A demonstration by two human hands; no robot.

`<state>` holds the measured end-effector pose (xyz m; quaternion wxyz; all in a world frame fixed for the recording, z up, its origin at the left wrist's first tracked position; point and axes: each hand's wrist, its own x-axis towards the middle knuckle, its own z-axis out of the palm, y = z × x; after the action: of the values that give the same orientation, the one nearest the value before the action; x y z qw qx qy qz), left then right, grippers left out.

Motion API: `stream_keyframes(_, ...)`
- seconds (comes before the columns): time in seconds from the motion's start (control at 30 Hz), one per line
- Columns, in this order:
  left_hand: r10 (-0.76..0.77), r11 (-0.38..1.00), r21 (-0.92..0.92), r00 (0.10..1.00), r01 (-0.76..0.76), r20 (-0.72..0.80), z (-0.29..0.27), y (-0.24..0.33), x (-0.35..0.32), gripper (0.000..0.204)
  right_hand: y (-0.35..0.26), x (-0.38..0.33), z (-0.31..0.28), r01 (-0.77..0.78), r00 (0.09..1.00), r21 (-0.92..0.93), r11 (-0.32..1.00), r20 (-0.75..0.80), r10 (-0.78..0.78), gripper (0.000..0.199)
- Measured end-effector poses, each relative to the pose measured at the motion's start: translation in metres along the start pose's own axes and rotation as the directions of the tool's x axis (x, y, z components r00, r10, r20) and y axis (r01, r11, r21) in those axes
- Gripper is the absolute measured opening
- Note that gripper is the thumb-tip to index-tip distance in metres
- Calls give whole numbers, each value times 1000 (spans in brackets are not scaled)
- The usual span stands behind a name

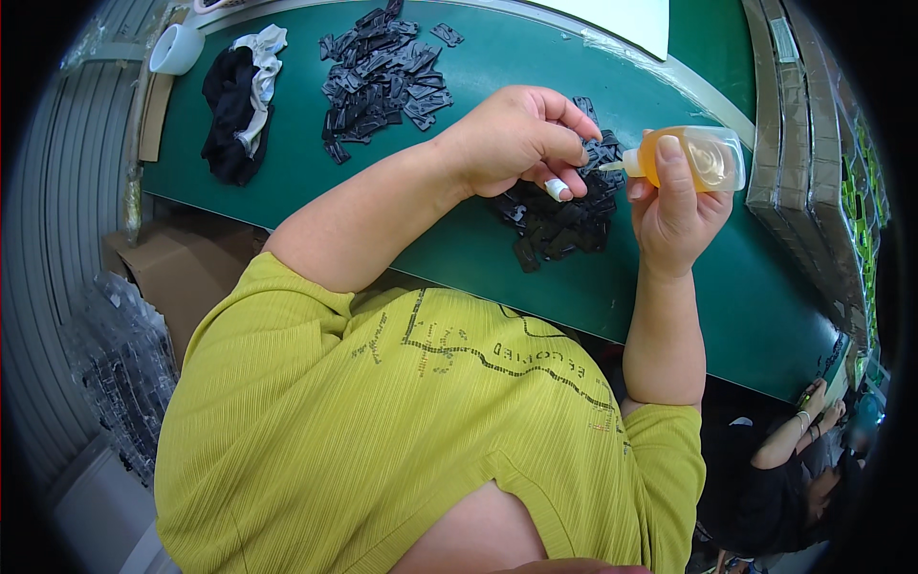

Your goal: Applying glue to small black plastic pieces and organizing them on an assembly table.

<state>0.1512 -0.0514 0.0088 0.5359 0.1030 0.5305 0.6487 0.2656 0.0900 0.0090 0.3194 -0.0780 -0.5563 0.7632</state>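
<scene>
My right hand (pixel 681 218) is wrapped round a clear squeeze bottle (pixel 719 159) of amber liquid, its thumb along the side. The bottle lies nearly level, and its thin nozzle points left at the fingertips of my left hand (pixel 526 139). That left hand is closed in a pinch; whatever is between thumb and fingers blends into the dark parts behind. A white wrap (pixel 557 189) covers one of its fingertips. Beneath both hands, a pile of small flat black plastic parts (pixel 564 230) lies on the green table (pixel 469 249), partly hidden by the left fingers.
Another heap of black parts (pixel 382 81) sits farther back. At far left are a black and white cloth (pixel 234 115) and a white cup (pixel 177 50). Stacked taped cardboard (pixel 789 143) borders the right side. Another person's arms (pixel 798 426) show at lower right.
</scene>
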Motion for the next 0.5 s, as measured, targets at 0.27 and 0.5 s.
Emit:
stream_keyframes(0.27,-17,1000,3,1000,17,4,1,1,-1,22,1,-1,1,-8,1000,-38,999,-8,8,13)
stream_keyframes(0.5,47,999,18,998,-47,-42,-6,6,2,26,-6,11,-5,-16,989,57,998,-147,24,6)
